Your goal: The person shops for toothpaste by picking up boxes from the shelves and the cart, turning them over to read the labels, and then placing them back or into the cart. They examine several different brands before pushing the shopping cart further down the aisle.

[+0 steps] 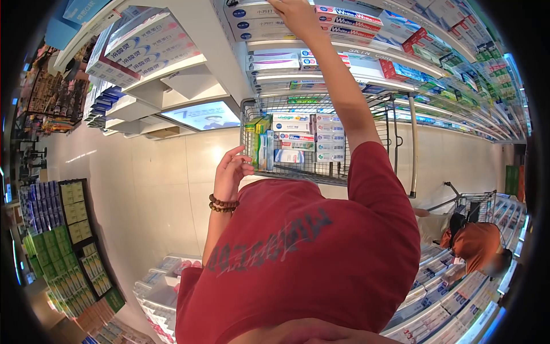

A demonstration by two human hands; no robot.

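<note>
My right hand reaches up to the shelf, over a stack of white toothpaste boxes and beside red-and-white toothpaste boxes. The top edge of the view cuts off its fingertips, so whether it grips a box is hidden. My left hand, with beaded bracelets at the wrist, hovers by the near left corner of a wire shopping cart. Its fingers are loosely bent and apart, holding nothing. In the cart lie stacked toothpaste boxes, more white boxes and upright green-and-yellow boxes.
Shelves of boxed goods run along the front and right. A display unit with a lit screen stands front left. Green boxes are stacked far left. Behind on the right, a person in orange bends near another cart.
</note>
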